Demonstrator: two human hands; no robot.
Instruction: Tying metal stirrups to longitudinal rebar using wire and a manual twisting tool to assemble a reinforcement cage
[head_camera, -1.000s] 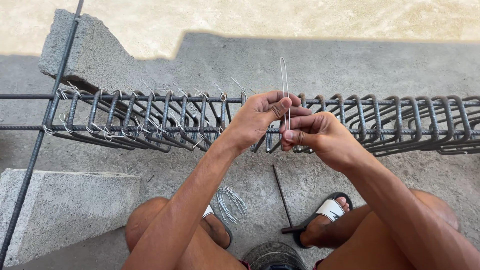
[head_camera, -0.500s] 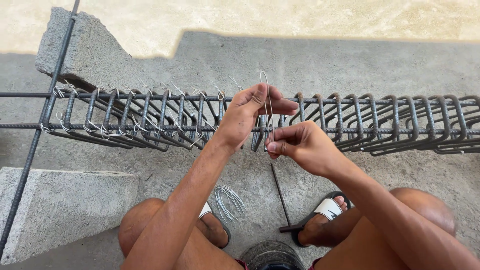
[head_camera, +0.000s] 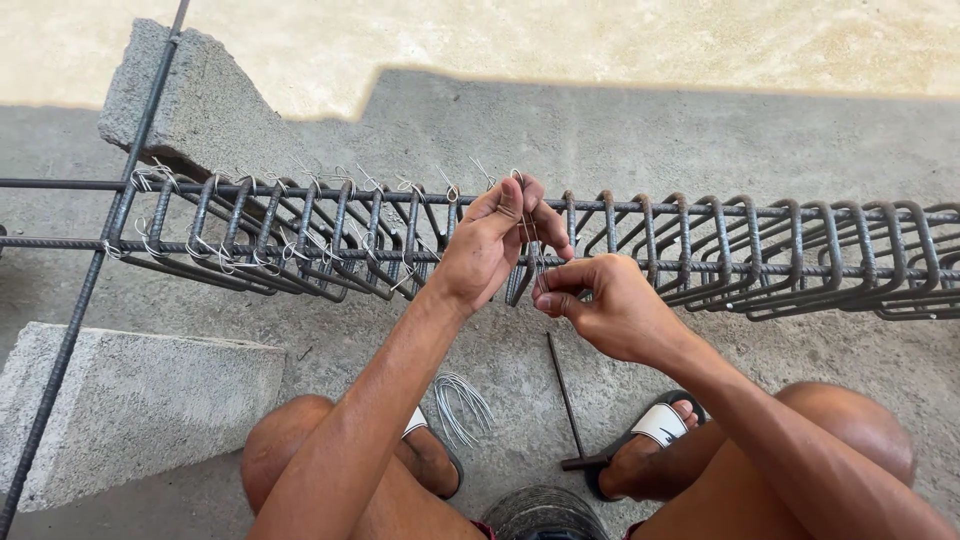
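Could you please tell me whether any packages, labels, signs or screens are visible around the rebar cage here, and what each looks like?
None are in view: only the rebar cage, concrete blocks, loose tie wires and the hands on a wire.

Single head-mounted view. It faces steeply downward at close range onto the hands, knees and ground. No second view exists.

Rebar cage (head_camera: 700, 250) across concrete blocks (head_camera: 130, 400), hands (head_camera: 545, 270) on it — wire bundle (head_camera: 462, 405), hook tool (head_camera: 570, 405) below.
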